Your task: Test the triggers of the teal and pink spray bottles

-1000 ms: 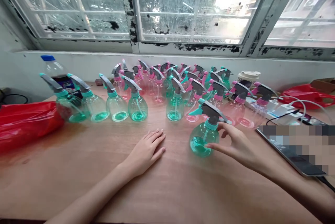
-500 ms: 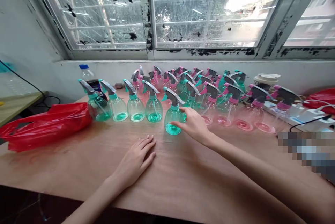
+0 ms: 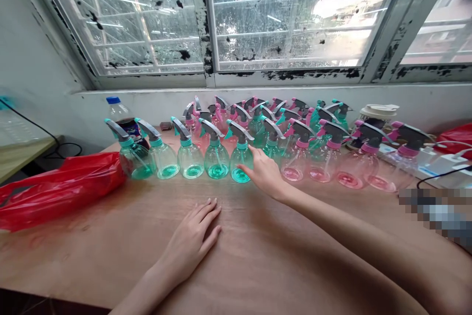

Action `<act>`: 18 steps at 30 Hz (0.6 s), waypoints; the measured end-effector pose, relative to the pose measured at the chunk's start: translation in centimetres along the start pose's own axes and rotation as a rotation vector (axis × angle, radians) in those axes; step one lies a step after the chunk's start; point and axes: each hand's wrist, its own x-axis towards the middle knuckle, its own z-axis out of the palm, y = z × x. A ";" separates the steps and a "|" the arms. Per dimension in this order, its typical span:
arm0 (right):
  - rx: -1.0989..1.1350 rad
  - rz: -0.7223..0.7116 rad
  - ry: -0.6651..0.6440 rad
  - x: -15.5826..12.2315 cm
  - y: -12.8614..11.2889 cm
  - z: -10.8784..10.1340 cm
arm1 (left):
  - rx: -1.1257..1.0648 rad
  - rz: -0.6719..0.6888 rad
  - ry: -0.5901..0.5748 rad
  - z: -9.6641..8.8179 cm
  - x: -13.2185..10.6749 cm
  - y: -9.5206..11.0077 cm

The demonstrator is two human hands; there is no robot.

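Observation:
My right hand (image 3: 266, 173) reaches across the wooden table (image 3: 258, 256) and grips the side of a teal spray bottle (image 3: 240, 157) with a grey trigger. That bottle stands at the right end of a row of several teal spray bottles (image 3: 190, 155). My left hand (image 3: 191, 241) lies flat on the table, fingers stretched out and empty, well in front of the row. Pink spray bottles (image 3: 324, 157) continue the line to the right, with more pink and teal ones crowded behind.
A red plastic bag (image 3: 55, 187) lies at the left. A blue-capped drink bottle (image 3: 120, 116) stands behind the teal row. At the right are white cables with a power strip (image 3: 442, 160), another red bag (image 3: 457, 135) and a lidded cup (image 3: 379, 111).
My right hand has carried the teal bottle from the right front of the table leftward and back, into line at the end of the teal row. My left hand stayed flat.

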 end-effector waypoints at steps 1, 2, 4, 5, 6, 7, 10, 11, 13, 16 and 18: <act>0.001 -0.001 0.001 0.1 0.0 0.0 | 0.001 -0.002 -0.004 0.0 0.0 0.0; 0.003 -0.002 0.003 0.2 0.0 0.1 | 0.003 -0.003 -0.006 0.0 0.0 0.0; 0.010 -0.003 0.011 0.4 0.1 0.3 | 0.006 -0.003 -0.006 0.0 0.0 0.1; 0.016 -0.005 0.018 0.4 0.1 0.4 | 0.006 -0.002 -0.002 0.0 0.0 0.1; 0.023 -0.008 0.025 0.5 0.1 0.6 | 0.005 -0.001 0.003 0.0 0.0 0.1; 0.032 -0.015 0.034 0.5 0.2 0.7 | 0.005 0.000 0.008 -0.1 0.0 0.1; 0.068 -0.056 0.067 0.3 0.5 0.7 | 0.014 0.004 0.005 -0.1 0.0 0.0; 0.083 -0.074 0.080 0.0 0.8 0.5 | 0.018 0.006 0.002 -0.1 0.0 0.0; 0.116 -0.103 0.110 -0.6 1.6 -0.3 | 0.025 0.007 -0.002 0.0 0.0 -0.1; 0.152 -0.097 0.171 -1.8 3.7 -2.3 | 0.042 0.019 -0.002 0.0 0.1 -0.3; 0.159 -0.058 0.221 -2.2 5.4 -3.8 | 0.056 0.030 -0.005 0.0 0.2 -0.3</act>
